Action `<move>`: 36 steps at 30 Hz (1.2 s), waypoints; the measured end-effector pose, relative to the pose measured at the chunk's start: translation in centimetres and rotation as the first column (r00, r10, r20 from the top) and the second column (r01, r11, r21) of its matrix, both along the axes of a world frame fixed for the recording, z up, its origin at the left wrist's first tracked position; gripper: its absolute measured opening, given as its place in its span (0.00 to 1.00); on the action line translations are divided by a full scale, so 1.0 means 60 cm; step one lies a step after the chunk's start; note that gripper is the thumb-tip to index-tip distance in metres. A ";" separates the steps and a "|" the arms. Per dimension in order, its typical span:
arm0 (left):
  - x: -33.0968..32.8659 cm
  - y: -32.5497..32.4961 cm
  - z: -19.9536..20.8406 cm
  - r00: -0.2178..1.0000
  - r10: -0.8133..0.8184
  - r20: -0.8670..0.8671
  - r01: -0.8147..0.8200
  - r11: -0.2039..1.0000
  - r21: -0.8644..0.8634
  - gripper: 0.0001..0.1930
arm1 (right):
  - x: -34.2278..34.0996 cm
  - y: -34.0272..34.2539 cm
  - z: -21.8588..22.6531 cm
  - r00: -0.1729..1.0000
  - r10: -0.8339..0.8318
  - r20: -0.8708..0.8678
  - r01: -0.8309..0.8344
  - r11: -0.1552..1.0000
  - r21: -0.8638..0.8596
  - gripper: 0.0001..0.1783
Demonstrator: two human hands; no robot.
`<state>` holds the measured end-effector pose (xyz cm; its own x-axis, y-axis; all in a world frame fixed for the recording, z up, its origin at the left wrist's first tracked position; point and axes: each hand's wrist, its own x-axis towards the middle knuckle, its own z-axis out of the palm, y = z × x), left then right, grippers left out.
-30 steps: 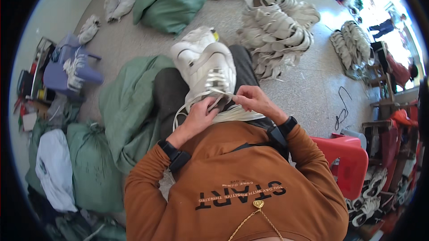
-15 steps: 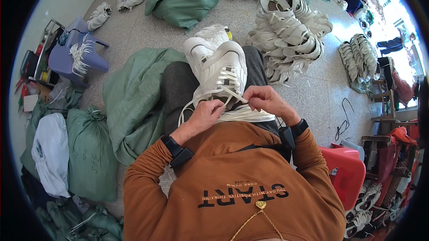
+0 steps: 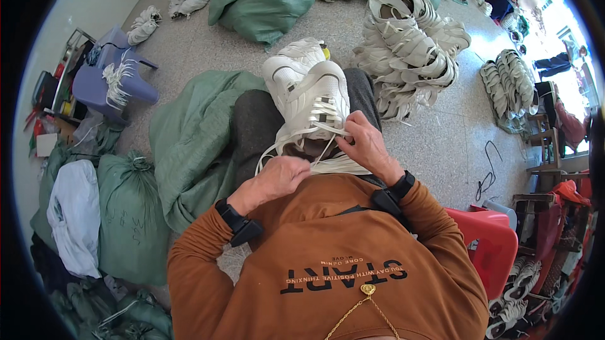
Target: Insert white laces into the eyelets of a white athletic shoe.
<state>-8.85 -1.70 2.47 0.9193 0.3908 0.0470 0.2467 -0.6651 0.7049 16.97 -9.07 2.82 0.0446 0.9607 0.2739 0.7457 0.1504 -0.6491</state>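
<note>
Shoe [image 3: 321, 97] just above centre at 12 o'clock, up on the lap [image 3: 252, 129], toe pointing away, open collar facing 6. Scanning outward, biggest first: over at 9 o'clock, a rumpled green cloth [image 3: 195, 144]; between 1 and 2, a great heaped shoe pile [image 3: 409, 56]; at 4, a red stool [image 3: 485, 233]; tucked against the first at its 11, a second shoe [image 3: 283, 66].

Down to the hands! At 7 from the shoe, left hand [image 3: 271, 179]: knuckles up, fingers curled in, blurred. Can't tell whether gripping or merely closed near the slanting strand. Between 4 and 5 from the shoe, right hand [image 3: 368, 144]: forearm angled in from 5, back of the hand up, thumb and forefinger pinched together, with hold of the lace [image 3: 330, 128] beside the collar.

Looking like mid-lacing, apparently up by the top eyelets. Calling next, probably, for a steady pinch on a free end, a clear eyelet and an even pull, without twisting the flat strand.
</note>
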 end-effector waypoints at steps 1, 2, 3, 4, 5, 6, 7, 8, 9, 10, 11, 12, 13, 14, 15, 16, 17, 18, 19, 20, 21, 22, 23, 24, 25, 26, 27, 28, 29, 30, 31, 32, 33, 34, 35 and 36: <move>-0.008 -0.001 0.002 0.994 -0.058 -0.093 0.063 0.997 0.048 0.08 | 0.001 0.001 -0.002 1.000 0.002 0.000 -0.002 1.000 -0.001 0.12; -0.010 -0.002 0.002 0.994 -0.056 -0.092 0.060 0.997 0.047 0.08 | 0.004 0.001 -0.006 1.000 0.006 -0.022 -0.005 1.000 0.005 0.12; -0.012 -0.003 0.016 0.999 0.031 -0.023 -0.030 0.999 0.038 0.08 | 0.006 0.002 -0.010 0.999 0.009 -0.044 -0.009 1.000 0.013 0.11; -0.013 -0.004 0.028 0.992 0.118 0.046 -0.119 0.993 0.022 0.08 | 0.007 0.003 -0.014 0.999 0.011 -0.043 -0.011 1.000 0.013 0.11; -0.005 -0.002 0.037 0.992 0.120 0.048 -0.121 0.992 0.022 0.08 | 0.008 0.002 -0.018 0.996 0.018 -0.092 -0.017 1.000 0.015 0.11; 0.011 0.004 0.046 0.970 0.178 0.164 -0.209 0.957 0.199 0.09 | 0.008 0.004 -0.018 0.990 0.032 -0.137 -0.030 0.999 0.017 0.12; 0.028 0.009 0.050 0.934 0.211 0.287 -0.308 0.882 0.356 0.11 | 0.008 0.005 -0.015 0.990 0.042 -0.132 -0.040 0.999 0.017 0.12; 0.043 0.015 0.042 0.932 0.189 0.308 -0.322 0.820 0.473 0.15 | 0.009 0.006 -0.011 0.983 0.042 -0.181 -0.047 0.999 -0.025 0.12; 0.055 0.022 0.030 0.929 0.196 0.314 -0.331 0.819 0.469 0.15 | 0.011 0.004 -0.008 0.973 0.038 -0.229 -0.055 0.996 -0.068 0.13; 0.066 0.030 0.019 0.931 0.190 0.313 -0.342 0.754 0.560 0.14 | 0.015 0.002 -0.009 0.974 0.047 -0.223 -0.064 0.995 -0.070 0.13; 0.072 0.034 0.009 0.933 0.184 0.310 -0.348 0.680 0.645 0.13 | 0.021 0.000 -0.012 0.962 0.038 -0.270 -0.070 0.992 -0.108 0.12; 0.076 0.036 0.006 0.931 0.188 0.314 -0.354 0.680 0.642 0.13 | 0.024 -0.003 -0.011 0.948 0.022 -0.317 -0.072 0.987 -0.147 0.11; 0.079 0.038 0.002 0.926 0.169 0.337 -0.355 0.694 0.627 0.13 | 0.024 -0.006 -0.011 0.949 0.025 -0.314 -0.075 0.986 -0.148 0.11; 0.080 0.039 -0.001 0.921 0.150 0.360 -0.355 0.707 0.612 0.12 | 0.024 -0.010 -0.011 0.902 -0.059 -0.428 -0.010 0.988 -0.156 0.09; 0.079 0.041 -0.003 0.919 0.153 0.362 -0.359 0.706 0.611 0.12 | 0.023 -0.013 -0.007 0.834 -0.141 -0.534 0.055 0.983 -0.172 0.08; 0.077 0.043 -0.004 0.921 0.123 0.370 -0.341 0.715 0.610 0.11 | 0.023 -0.012 -0.003 0.884 -0.155 -0.442 0.128 0.988 -0.090 0.06; 0.074 0.043 -0.005 0.922 0.093 0.377 -0.322 0.723 0.611 0.11 | 0.023 -0.009 0.001 0.885 -0.151 -0.441 0.124 0.988 -0.089 0.06; 0.072 0.042 -0.002 0.921 0.094 0.378 -0.325 0.721 0.612 0.11 | 0.022 -0.003 0.011 0.917 -0.095 -0.386 0.101 0.995 -0.005 0.06; 0.069 0.037 0.005 0.902 0.096 0.420 -0.334 0.773 0.539 0.12 | 0.015 0.004 0.026 0.944 -0.044 -0.327 0.074 0.994 0.078 0.07; 0.064 0.033 0.012 0.882 0.102 0.460 -0.337 0.820 0.463 0.12 | 0.006 0.009 0.042 0.972 -0.001 -0.237 0.018 0.997 0.069 0.06; 0.059 0.028 0.024 0.883 0.099 0.459 -0.335 0.819 0.466 0.12 | -0.012 0.022 0.049 0.971 -0.002 -0.238 0.020 0.997 0.073 0.06; 0.053 0.023 0.037 0.890 0.090 0.448 -0.325 0.814 0.481 0.12 | -0.032 0.037 0.053 0.990 0.097 -0.105 -0.071 0.970 0.235 0.06; 0.047 0.018 0.049 0.896 0.081 0.436 -0.315 0.809 0.496 0.11 | -0.043 0.047 0.054 0.984 0.174 0.044 -0.178 0.909 0.376 0.06; 0.040 0.013 0.059 0.896 0.085 0.436 -0.318 0.808 0.496 0.11 | -0.046 0.053 0.054 0.983 0.178 0.045 -0.182 0.908 0.377 0.06; 0.033 0.009 0.067 0.902 0.103 0.420 -0.318 0.816 0.483 0.11 | -0.049 0.058 0.053 0.965 0.235 0.112 -0.259 0.910 0.325 0.06; 0.026 0.008 0.076 0.907 0.121 0.403 -0.319 0.823 0.470 0.11 | -0.051 0.062 0.051 0.940 0.294 0.176 -0.333 0.905 0.266 0.06; 0.016 0.007 0.086 0.906 0.130 0.403 -0.326 0.821 0.469 0.11 | -0.049 0.062 0.037 0.937 0.302 0.176 -0.341 0.902 0.265 0.06; 0.007 0.007 0.096 0.890 0.208 0.407 -0.363 0.862 0.353 0.12 | -0.043 0.056 0.019 0.978 0.206 -0.037 -0.192 0.953 0.235 0.07; -0.001 0.009 0.099 0.871 0.285 0.401 -0.397 0.888 0.231 0.12 | -0.033 0.049 0.003 0.967 0.087 -0.241 -0.046 0.984 0.170 0.08; -0.013 0.014 0.091 0.849 0.352 0.394 -0.443 0.881 0.168 0.09 | -0.033 0.041 0.029 0.853 -0.011 -0.523 -0.022 0.998 -0.058 0.06; -0.022 0.017 0.083 0.844 0.362 0.395 -0.452 0.877 0.163 0.09 | -0.030 0.041 0.022 0.744 -0.017 -0.668 0.030 1.000 0.008 0.06; -0.029 0.018 0.075 0.824 0.417 0.384 -0.475 0.878 0.065 0.08 | -0.022 0.037 0.021 0.696 -0.039 -0.717 0.052 0.999 -0.003 0.06; -0.031 0.020 0.066 0.805 0.463 0.371 -0.487 0.873 -0.033 0.07 | -0.010 0.028 0.023 0.647 -0.065 -0.760 0.082 0.997 -0.015 0.06; -0.031 0.022 0.054 0.801 0.479 0.359 -0.490 0.869 -0.067 0.07 | 0.002 0.021 0.023 0.652 -0.064 -0.756 0.077 0.997 -0.018 0.06; -0.030 0.026 0.039 0.797 0.483 0.362 -0.493 0.867 -0.072 0.07 | 0.014 0.012 0.022 0.606 -0.049 -0.794 0.029 0.999 -0.040 0.05; -0.029 0.031 0.022 0.798 0.501 0.336 -0.502 0.860 -0.091 0.06 | 0.023 0.006 0.022 0.556 -0.035 -0.830 -0.023 0.998 -0.058 0.04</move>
